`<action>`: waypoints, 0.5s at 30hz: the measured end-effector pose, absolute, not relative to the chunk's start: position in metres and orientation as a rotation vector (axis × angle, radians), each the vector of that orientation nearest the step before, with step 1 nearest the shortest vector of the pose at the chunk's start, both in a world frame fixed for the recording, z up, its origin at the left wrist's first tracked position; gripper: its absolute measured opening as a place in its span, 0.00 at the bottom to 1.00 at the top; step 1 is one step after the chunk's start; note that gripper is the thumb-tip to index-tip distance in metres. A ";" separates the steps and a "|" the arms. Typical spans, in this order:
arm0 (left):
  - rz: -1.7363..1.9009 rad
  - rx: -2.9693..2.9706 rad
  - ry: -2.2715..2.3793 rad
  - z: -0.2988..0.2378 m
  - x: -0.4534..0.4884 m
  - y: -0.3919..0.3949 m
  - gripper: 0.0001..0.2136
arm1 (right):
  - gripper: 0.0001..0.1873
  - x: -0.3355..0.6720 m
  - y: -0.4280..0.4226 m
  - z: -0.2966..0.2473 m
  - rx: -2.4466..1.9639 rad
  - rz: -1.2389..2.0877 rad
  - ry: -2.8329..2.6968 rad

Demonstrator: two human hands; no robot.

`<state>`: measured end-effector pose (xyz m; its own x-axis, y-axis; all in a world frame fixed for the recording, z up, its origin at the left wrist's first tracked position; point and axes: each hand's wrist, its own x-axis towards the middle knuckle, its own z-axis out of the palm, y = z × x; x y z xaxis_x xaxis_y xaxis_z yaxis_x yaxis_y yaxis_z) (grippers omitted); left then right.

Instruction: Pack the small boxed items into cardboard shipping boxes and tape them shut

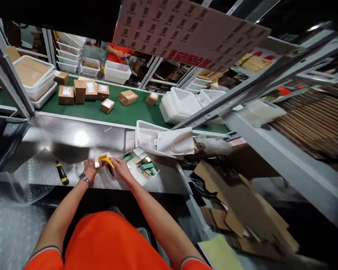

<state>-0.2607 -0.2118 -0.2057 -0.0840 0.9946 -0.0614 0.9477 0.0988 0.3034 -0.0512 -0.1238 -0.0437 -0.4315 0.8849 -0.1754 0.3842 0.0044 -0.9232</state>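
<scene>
My right hand (120, 168) is closed around a yellow tape dispenser (106, 160). The dispenser's front end touches a small item wrapped in clear bubble wrap (96, 162). My left hand (89, 170), with a metal watch on its wrist, grips the wrapped item from the left. What lies inside the wrap is too small to make out. Just right of my right hand, a shallow open box (153, 173) holds several small green and pale boxes. A black and yellow utility knife (62, 173) lies left of my left hand, beside a sheet of bubble wrap (41, 174).
Behind the metal worktop (73, 131), a green conveyor belt (115, 115) carries several cartons (128, 97) and stacked white trays (183, 103). A white basket (146, 135) with papers stands back right. Flattened cardboard (231, 191) lies at right. Across the belt is another person (116, 54).
</scene>
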 end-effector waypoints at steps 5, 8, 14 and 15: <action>0.232 1.877 2.069 -0.189 -0.259 -0.215 0.39 | 0.31 0.001 -0.167 -0.079 -1.460 1.461 -1.720; 0.231 1.870 2.078 -0.183 -0.261 -0.214 0.40 | 0.25 -0.030 -0.157 -0.084 -1.519 1.427 -1.692; 0.203 1.897 2.110 -0.173 -0.271 -0.219 0.33 | 0.21 -0.030 -0.131 -0.051 -1.486 1.567 -1.666; 0.216 1.896 2.133 -0.172 -0.272 -0.222 0.32 | 0.20 -0.024 -0.130 -0.043 -1.445 1.546 -1.710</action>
